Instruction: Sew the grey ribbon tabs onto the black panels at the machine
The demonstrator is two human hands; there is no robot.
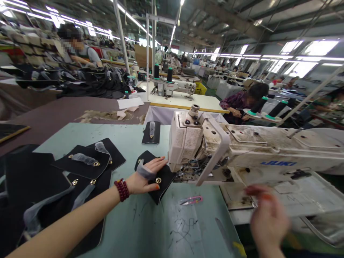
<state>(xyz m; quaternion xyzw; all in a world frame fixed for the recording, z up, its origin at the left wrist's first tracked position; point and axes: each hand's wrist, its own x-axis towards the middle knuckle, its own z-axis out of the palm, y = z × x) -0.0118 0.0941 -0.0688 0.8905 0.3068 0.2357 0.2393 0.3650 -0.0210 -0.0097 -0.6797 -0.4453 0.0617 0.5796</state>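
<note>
My left hand (152, 170) lies flat with fingers stretched on a black panel (158, 196) beside the needle area of a white JUKI sewing machine (185, 143). A wrapped grey strap (146, 171) on that panel crosses over the hand, and a gold metal fitting (158, 181) shows near the thumb. The panel's right edge reaches to the machine's foot. My right hand (268, 218) is in the air in front of the machine's arm, smeared by motion; its fingers cannot be made out clearly.
Pink-handled thread snips (191, 200) and loose black thread ends (185, 229) lie on the green table (126, 222). More black panels with wrapped straps (80, 172) overlap at left. A smaller black piece (157, 133) lies behind. Co-workers sit at other stations beyond.
</note>
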